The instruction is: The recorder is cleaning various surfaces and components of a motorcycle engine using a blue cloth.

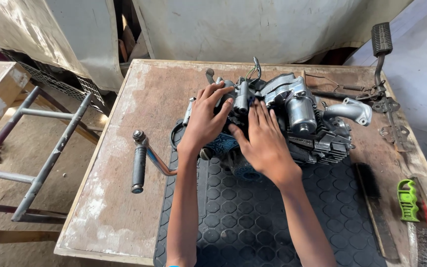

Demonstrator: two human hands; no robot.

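Right, the grey cast-metal motorcycle engine point(292, 123) sits at the far edge of the black honeycomb rubber mat point(253, 222) on the worn wooden table point(124, 163), and both hands are on its left side. The left hand point(204, 121) lies flat against the near-left face of the engine, fingers point(216, 94) stretched out and slightly spread, their tips reaching the top of the casing; nothing is gripped. The right hand point(263, 141) presses palm-down just beside it, fingers together and extended toward the far side, the tips touching a dark part at the engine's middle. The two hands sit close, thumbs nearly meeting. The engine looks oily and dull, with a shiny cylindrical starter motor point(301, 113) on top, finned cylinder to the right, and a curved silver intake pipe point(352, 110) pointing right. A chrome kick-start lever with a black rubber grip point(139, 165) sticks out to the left. On the right lie a black bristle brush point(371, 198) and a green-handled tool point(407, 199).
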